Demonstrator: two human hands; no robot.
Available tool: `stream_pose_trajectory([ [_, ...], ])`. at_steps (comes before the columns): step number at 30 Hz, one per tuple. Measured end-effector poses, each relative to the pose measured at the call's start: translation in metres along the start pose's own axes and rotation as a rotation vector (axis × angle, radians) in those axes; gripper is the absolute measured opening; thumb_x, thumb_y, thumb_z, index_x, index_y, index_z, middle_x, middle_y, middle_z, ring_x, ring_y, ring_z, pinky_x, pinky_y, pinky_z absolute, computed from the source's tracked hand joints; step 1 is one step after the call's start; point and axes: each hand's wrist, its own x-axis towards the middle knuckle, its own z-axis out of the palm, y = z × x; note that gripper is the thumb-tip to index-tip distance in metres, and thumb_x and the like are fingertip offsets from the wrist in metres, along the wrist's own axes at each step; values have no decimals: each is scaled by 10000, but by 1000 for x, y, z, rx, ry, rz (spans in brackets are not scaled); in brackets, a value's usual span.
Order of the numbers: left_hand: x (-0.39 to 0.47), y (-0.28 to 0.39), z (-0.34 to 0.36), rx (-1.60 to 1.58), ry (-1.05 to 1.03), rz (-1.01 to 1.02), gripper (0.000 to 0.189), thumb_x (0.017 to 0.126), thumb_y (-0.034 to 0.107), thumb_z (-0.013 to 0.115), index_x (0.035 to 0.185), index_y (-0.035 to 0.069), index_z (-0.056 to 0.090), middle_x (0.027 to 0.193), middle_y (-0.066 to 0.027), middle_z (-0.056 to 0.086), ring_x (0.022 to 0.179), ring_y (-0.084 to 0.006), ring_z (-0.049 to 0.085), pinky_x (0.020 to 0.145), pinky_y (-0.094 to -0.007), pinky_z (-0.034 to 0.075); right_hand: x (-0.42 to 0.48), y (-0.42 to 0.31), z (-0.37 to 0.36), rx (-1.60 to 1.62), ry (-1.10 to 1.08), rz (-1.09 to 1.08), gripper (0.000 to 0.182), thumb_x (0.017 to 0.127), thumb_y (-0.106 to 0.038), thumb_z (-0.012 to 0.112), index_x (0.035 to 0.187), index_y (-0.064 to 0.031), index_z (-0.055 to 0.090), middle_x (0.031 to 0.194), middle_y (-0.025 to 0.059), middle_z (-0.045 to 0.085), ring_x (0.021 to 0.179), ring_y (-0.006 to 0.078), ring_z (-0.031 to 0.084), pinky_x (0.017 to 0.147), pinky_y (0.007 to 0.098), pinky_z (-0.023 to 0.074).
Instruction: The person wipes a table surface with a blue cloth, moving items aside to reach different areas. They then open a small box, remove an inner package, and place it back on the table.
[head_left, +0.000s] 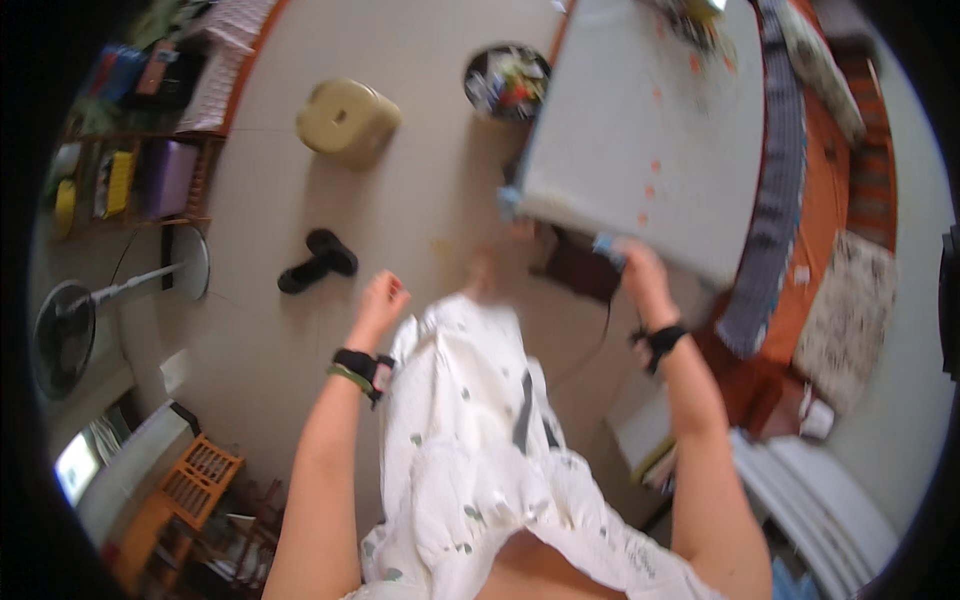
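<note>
My left hand (384, 296), with its fingers curled, is over the floor to the left of the white patterned garment (472, 390) I wear. A small reddish spot shows at its fingertips; blur hides whether it is a held thing. My right hand (645, 274) is closed on a small blue thing (609, 247) beside the near edge of a table with a pale cover (637, 142). Several small orange spots run along that cover. Another blue piece (510, 201) sits at the table's near left corner. Both wrists wear black bands.
Beyond the hands are a beige plastic stool (349, 120), a filled waste bin (506, 82) and black slippers (319, 262). A dark stool or box (581, 266) stands under the table. A standing fan (67, 337) is at left, an orange-covered wooden bench (821, 187) at right.
</note>
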Motion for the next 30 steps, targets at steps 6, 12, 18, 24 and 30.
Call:
stream_pose_trajectory([
  [6, -37, -37, -39, 81, -30, 12, 193, 798, 97, 702, 888, 29, 546, 797, -127, 604, 691, -252, 613, 631, -350, 493, -40, 66, -138, -412, -84, 36, 342, 822, 27, 499, 1096, -134, 627, 1032, 99, 648, 957, 314, 615, 801, 404, 511],
  [12, -27, -62, -31, 97, -61, -2, 178, 846, 93, 667, 906, 26, 514, 759, -73, 602, 688, -159, 592, 653, -285, 487, -46, 106, -139, -463, 113, 210, 349, 852, -7, 506, 1162, -132, 607, 1140, 76, 629, 1017, 293, 600, 838, 392, 503],
  [18, -27, -53, 1, 155, -81, -87, 173, 845, 84, 666, 908, 27, 516, 752, -63, 600, 687, -149, 589, 653, -277, 484, -39, 159, -119, -496, 115, 90, 375, 856, -1, 518, 1188, -152, 605, 1196, 46, 618, 1071, 265, 593, 871, 375, 506],
  [24, -30, 15, 82, 255, -64, -67, 186, 833, 84, 682, 925, 24, 532, 779, -70, 614, 719, -152, 614, 666, -273, 495, -72, 248, -115, -453, 115, -12, 428, 832, 41, 534, 1206, -157, 596, 1214, 59, 609, 1080, 276, 592, 873, 375, 518],
  [30, -42, 128, 167, 133, -139, 45, 201, 831, 82, 679, 936, -4, 531, 848, -115, 610, 779, -209, 630, 709, -304, 516, -151, 252, -99, 9, 203, 155, 475, 759, 153, 445, 1147, -64, 613, 1158, 140, 632, 1090, 319, 597, 942, 376, 471],
])
